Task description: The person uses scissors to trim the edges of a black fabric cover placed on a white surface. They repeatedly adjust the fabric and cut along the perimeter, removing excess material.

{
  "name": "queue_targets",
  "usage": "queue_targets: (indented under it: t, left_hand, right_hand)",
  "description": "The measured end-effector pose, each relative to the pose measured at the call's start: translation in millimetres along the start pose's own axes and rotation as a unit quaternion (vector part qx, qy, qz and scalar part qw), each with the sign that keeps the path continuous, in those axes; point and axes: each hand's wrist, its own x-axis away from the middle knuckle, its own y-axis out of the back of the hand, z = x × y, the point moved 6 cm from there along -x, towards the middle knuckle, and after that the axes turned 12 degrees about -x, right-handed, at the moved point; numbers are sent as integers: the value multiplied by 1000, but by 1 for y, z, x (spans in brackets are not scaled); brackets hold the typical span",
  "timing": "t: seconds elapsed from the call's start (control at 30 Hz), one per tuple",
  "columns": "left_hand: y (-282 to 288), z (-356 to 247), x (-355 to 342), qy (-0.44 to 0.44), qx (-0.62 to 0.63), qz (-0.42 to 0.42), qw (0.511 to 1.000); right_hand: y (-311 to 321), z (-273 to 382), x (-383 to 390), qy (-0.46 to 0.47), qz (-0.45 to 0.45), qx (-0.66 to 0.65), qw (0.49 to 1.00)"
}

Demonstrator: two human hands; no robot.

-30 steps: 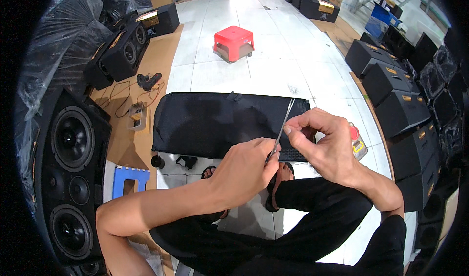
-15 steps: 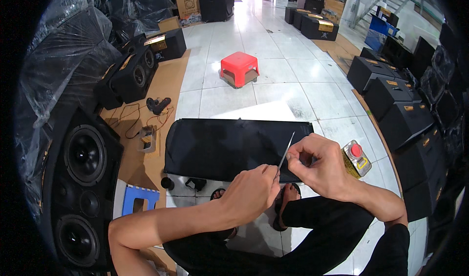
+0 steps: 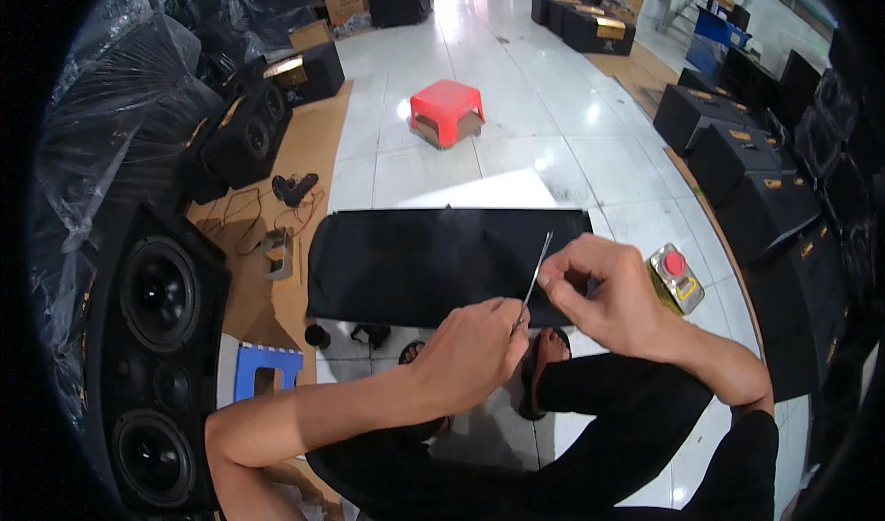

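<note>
Above the right end of a long black cloth-covered panel (image 3: 424,263), my left hand (image 3: 470,346) is closed on a slim metal tool (image 3: 535,277) that looks like tweezers. Its two thin tips point up and away from me. My right hand (image 3: 613,290) is beside the tool's shaft, thumb and fingers pinched together. Whether those fingertips touch the tool or hold something tiny cannot be made out. The panel lies flat in front of my feet, its far edge over a white sheet (image 3: 498,189).
A metal can with a red cap (image 3: 675,265) stands right of the panel. Ahead is a red stool (image 3: 446,111). A large speaker (image 3: 161,355), a blue folding stool (image 3: 263,371), a cordless drill (image 3: 293,189) and a small box (image 3: 278,254) are left. Black cabinets (image 3: 737,161) line the right.
The view has tilted down slightly, so the floor objects sit higher. The tool has turned a little, showing two tips. Both hands keep nearly the same pose.
</note>
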Motion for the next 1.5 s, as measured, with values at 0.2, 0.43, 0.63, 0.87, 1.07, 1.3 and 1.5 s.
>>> queue_targets:
  t: [0.2, 0.43, 0.63, 0.87, 1.07, 1.3, 1.5]
  left_hand:
    - [-3, -3, 1, 3, -6, 28, 1000]
    - [-3, -4, 0, -14, -3, 9, 1000]
    - [-3, -1, -1, 3, 60, 2, 998]
    - [-4, 3, -1, 19, 62, 20, 998]
    - [-2, -1, -2, 8, 45, 19, 999]
    - [-5, -4, -1, -11, 36, 19, 999]
    - [-4, -5, -3, 4, 61, 35, 998]
  right_hand:
    - [-1, -5, 3, -56, 6, -32, 998]
    - [0, -10, 2, -38, -12, -38, 998]
    - [1, -10, 1, -59, 0, -28, 998]
    - [2, -11, 2, -62, 2, -39, 997]
    - [2, -8, 2, -41, -8, -25, 999]
    - [1, -1, 2, 9, -27, 39, 999]
    - [2, -1, 2, 47, -36, 68, 996]
